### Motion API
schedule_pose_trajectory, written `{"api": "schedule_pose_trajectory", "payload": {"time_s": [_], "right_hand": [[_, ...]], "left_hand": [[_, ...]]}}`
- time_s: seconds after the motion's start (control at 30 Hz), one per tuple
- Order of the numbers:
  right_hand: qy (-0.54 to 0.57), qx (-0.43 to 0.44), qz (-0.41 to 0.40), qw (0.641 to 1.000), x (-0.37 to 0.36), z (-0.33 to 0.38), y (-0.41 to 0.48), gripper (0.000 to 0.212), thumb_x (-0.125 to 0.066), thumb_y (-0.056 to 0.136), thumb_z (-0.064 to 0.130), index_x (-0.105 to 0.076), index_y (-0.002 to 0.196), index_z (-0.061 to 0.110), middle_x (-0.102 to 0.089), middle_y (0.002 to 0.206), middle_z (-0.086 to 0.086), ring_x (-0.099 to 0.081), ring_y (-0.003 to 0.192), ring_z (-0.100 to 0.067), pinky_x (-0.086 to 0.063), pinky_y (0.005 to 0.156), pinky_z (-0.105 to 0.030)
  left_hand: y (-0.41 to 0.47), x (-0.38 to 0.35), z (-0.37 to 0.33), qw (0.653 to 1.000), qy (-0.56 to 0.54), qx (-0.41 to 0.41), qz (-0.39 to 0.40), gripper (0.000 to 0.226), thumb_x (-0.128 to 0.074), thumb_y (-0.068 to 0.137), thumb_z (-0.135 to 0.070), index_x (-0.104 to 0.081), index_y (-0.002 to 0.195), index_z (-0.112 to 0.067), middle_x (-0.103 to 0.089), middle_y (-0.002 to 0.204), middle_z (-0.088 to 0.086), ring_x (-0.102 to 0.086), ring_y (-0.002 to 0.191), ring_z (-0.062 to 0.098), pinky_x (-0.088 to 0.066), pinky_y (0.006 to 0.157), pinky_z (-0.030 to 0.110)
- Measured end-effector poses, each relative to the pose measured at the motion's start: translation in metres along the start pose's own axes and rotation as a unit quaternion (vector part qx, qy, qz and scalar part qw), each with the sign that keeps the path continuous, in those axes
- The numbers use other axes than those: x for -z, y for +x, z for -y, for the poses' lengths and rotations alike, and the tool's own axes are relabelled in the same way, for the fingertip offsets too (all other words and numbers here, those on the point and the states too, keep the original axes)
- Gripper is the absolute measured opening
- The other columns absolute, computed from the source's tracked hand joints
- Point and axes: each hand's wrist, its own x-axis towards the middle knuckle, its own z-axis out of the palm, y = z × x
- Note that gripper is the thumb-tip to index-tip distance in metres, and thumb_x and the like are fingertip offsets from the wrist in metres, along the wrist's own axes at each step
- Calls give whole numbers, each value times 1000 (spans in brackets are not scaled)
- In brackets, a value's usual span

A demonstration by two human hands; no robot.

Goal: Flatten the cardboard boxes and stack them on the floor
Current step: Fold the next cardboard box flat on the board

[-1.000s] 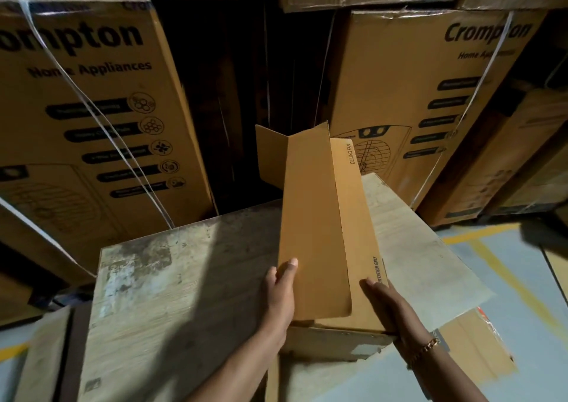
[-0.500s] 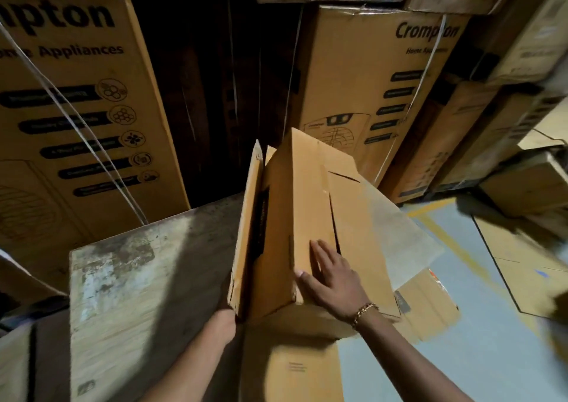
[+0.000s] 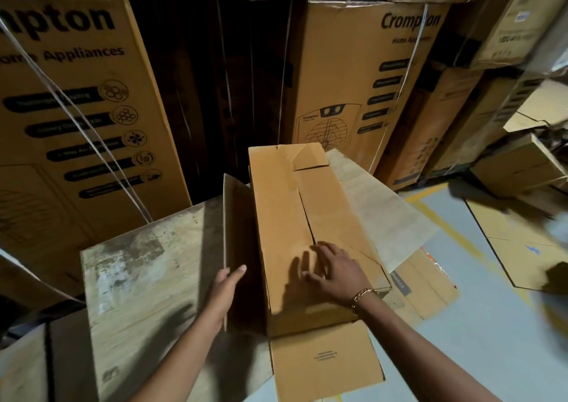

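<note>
On the worn wooden table [image 3: 144, 294], a long cardboard box [image 3: 282, 232] lies lengthwise, its near end flap [image 3: 325, 361] hanging open toward the viewer. Left hand [image 3: 226, 281]: grip pinching the near edge of the raised side flap [image 3: 235, 235]. Right hand [image 3: 333, 268]: fingers spread, palm flat on the box's top panel beside its seam; flattened cardboard [image 3: 519, 248] lies on the floor [image 3: 461, 340] to the right.

Left hand [image 3: 226, 281] apparently gripping, right hand [image 3: 333, 268] flat, fingers spread.
</note>
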Motion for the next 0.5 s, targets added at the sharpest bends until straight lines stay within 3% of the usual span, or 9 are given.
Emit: {"api": "schedule_pose_trajectory", "payload": {"time_s": [0.1,0.17,0.23,0.3,0.37,0.5], "right_hand": [[-45,-90,33,994,13,-31,7,91,-49,80,76,-17,153,33,-13,162,0,-20,146,-29,-27,116,-50],[-47,-128,51,989,16,-43,7,106,-50,70,85,-12,154,33,-4,164,-3,-12,148,-35,-23,115,-55],[-57,-147,71,985,12,-46,9,116,-52,61,90,-11,154,34,0,164,-4,-9,147,-38,-25,113,-58],[-62,-157,68,983,5,-45,12,118,-57,57,90,-14,152,34,-1,163,-6,-10,146,-40,-31,110,-59],[-47,-165,59,983,4,-45,17,118,-64,58,85,-14,152,33,-2,162,-8,-12,145,-41,-35,109,-57],[-43,-168,68,982,8,-45,26,110,-67,62,79,-21,150,32,-9,161,-10,-21,141,-43,-43,104,-54]], "left_hand": [[-7,-17,-15,980,153,-124,-23,72,-61,90,-53,-31,151,-27,-26,159,3,-32,142,28,-35,108,46],[-14,-33,-28,934,276,-224,-12,81,-60,86,-62,-25,152,-32,-14,161,-8,-16,148,22,-27,115,46],[-21,-52,-42,865,403,-295,45,94,-59,79,-72,-18,154,-34,-7,162,-12,-2,150,16,-12,120,46],[-20,-72,-50,793,516,-305,112,106,-58,73,-79,-11,156,-33,2,164,-10,8,151,17,0,122,49],[-15,-85,-55,744,587,-278,156,112,-62,72,-76,-5,157,-30,7,165,-6,11,151,20,5,121,50],[-10,-103,-72,722,631,-226,171,118,-76,71,-61,-4,157,-25,-1,166,0,2,151,29,-4,120,58]]}}
